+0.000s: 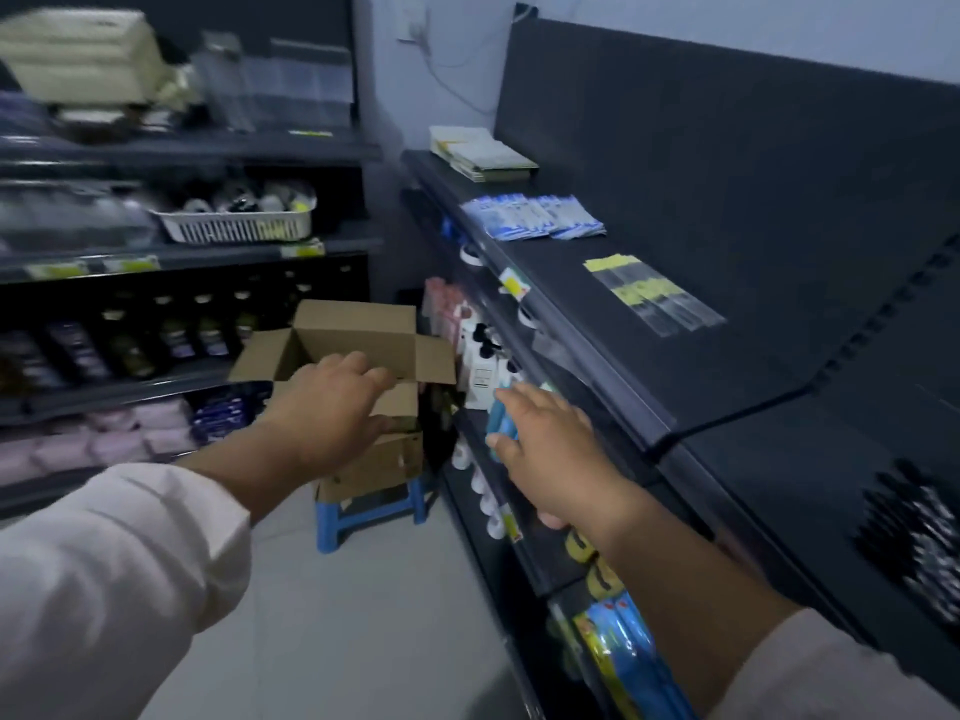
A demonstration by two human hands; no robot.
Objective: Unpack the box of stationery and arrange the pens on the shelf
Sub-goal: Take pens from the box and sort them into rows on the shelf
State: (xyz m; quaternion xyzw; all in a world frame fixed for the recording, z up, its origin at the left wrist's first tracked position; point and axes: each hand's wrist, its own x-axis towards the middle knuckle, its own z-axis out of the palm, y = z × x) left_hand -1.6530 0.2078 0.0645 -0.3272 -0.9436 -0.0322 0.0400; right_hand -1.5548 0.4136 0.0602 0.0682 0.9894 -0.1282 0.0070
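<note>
The open cardboard box (358, 335) sits on a blue stool (363, 511). The left hand (332, 407) lies over the box's near rim, fingers loosely bent and thumb against the front wall; whether it grips cannot be told. Just right of the box, the right hand (550, 454) pinches a blue pack (501, 420), which juts out past the fingertips towards the box, its contents blurred

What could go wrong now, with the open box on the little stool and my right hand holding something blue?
The open cardboard box stands on a lower box on a small blue stool; if the left hand at its rim presses, the stack might tip. The right hand holds a blue packet close to the white bottles and could knock one off.
</note>
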